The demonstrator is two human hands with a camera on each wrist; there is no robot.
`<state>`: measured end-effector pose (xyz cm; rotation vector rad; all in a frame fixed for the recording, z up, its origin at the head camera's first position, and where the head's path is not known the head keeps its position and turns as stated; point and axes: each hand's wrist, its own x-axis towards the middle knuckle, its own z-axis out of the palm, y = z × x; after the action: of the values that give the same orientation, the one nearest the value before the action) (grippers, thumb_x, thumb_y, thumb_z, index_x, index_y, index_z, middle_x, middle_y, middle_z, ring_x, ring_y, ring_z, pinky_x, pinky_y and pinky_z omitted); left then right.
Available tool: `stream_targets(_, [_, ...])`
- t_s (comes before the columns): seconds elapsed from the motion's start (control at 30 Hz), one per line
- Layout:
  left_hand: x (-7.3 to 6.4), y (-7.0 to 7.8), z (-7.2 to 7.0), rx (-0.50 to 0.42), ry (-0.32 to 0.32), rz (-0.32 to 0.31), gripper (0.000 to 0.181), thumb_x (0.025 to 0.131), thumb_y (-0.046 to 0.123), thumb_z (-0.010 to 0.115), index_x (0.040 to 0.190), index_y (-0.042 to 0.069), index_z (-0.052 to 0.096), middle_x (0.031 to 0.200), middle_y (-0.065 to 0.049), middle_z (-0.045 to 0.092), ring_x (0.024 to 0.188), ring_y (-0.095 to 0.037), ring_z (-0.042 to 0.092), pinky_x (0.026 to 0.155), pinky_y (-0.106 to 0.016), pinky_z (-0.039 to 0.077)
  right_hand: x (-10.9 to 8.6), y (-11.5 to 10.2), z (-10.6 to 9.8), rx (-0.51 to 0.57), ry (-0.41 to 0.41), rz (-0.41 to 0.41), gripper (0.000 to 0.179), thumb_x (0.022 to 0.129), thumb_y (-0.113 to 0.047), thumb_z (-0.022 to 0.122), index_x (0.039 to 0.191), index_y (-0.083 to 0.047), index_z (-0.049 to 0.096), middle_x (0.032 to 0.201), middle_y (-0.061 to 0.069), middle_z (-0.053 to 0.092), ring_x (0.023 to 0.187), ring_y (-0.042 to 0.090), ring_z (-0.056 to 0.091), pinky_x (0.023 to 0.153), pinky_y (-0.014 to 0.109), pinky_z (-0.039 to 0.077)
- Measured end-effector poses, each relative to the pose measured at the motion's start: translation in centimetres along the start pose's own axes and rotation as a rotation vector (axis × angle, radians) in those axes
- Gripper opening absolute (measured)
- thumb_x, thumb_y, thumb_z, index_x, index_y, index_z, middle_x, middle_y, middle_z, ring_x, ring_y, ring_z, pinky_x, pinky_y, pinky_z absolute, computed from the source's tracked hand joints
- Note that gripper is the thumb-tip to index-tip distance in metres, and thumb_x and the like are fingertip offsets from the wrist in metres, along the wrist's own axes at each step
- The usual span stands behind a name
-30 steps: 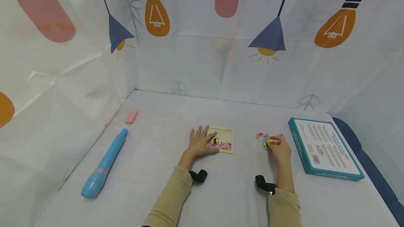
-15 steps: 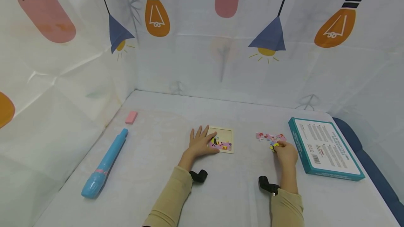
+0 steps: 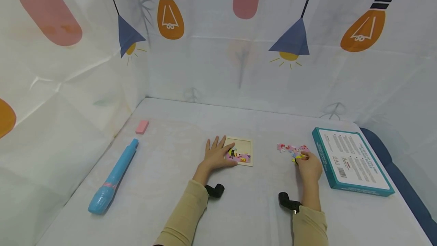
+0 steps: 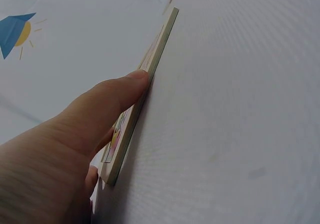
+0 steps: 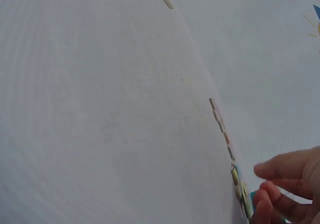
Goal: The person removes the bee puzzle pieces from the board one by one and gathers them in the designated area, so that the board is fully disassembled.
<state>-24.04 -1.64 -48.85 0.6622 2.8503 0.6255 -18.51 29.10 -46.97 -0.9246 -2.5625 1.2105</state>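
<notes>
My left hand (image 3: pixel 216 157) lies with its fingers spread at the left side of a small wooden puzzle tray (image 3: pixel 252 151). In the left wrist view the thumb (image 4: pixel 117 94) rests against the edge of the tray (image 4: pixel 159 49). Colourful joined pieces (image 3: pixel 243 158) fill the tray's near part, and its far part shows bare wood. My right hand (image 3: pixel 310 168) pinches a yellow puzzle piece (image 3: pixel 298 158) beside a pink row of puzzle pieces (image 3: pixel 288 148) lying on the table. Fingers partly cover the yellow piece in both views.
Right of the right hand lies a teal and white box (image 3: pixel 353 160). On the left lie a blue recorder-shaped case (image 3: pixel 114 179) and a pink eraser-like block (image 3: pixel 142 127). Printed white curtains (image 3: pixel 211 71) enclose the table, and a dark blue chair back (image 3: pixel 392 170) stands right.
My right hand has moved right and slightly toward me with the yellow piece, uncovering more of the pink row. During the last half second it barely shifts. The left hand stays put.
</notes>
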Motion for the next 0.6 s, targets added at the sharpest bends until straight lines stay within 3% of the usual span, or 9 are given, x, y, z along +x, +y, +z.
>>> stream_targets(0.1, [-0.1, 0.0, 0.0, 0.0, 0.0, 0.005, 0.078, 0.075, 0.058, 0.063, 0.142, 0.027, 0.038, 0.154, -0.007, 0.014, 0.142, -0.032, 0.003, 0.109, -0.054, -0.005, 0.0, -0.3, 0.4, 0.084, 0.004, -0.052, 0.035, 0.09, -0.014, 0.057, 0.122, -0.001, 0.056, 0.103, 0.018, 0.055, 0.089, 0.027, 0.05, 0.06, 0.011, 0.042])
stream_targets(0.2, [-0.1, 0.0, -0.1, -0.006, 0.004, 0.007, 0.078, 0.075, 0.058, 0.063, 0.142, 0.026, 0.038, 0.154, -0.008, 0.014, 0.141, -0.032, 0.003, 0.109, -0.055, -0.005, -0.1, -0.8, 0.9, 0.167, -0.031, -0.101, 0.036, 0.09, -0.017, 0.058, 0.124, -0.004, 0.055, 0.107, 0.015, 0.055, 0.088, 0.023, 0.053, 0.057, 0.005, 0.04])
stream_targets(0.6, [0.1, -0.1, 0.2, 0.001, 0.004, 0.004, 0.078, 0.075, 0.059, 0.063, 0.142, 0.028, 0.038, 0.155, -0.007, 0.013, 0.142, -0.031, 0.002, 0.109, -0.055, -0.006, -1.4, -3.2, 3.2, 0.276, -0.149, -0.181, 0.034, 0.089, -0.015, 0.061, 0.121, -0.006, 0.056, 0.107, 0.012, 0.055, 0.08, 0.012, 0.051, 0.06, 0.011, 0.045])
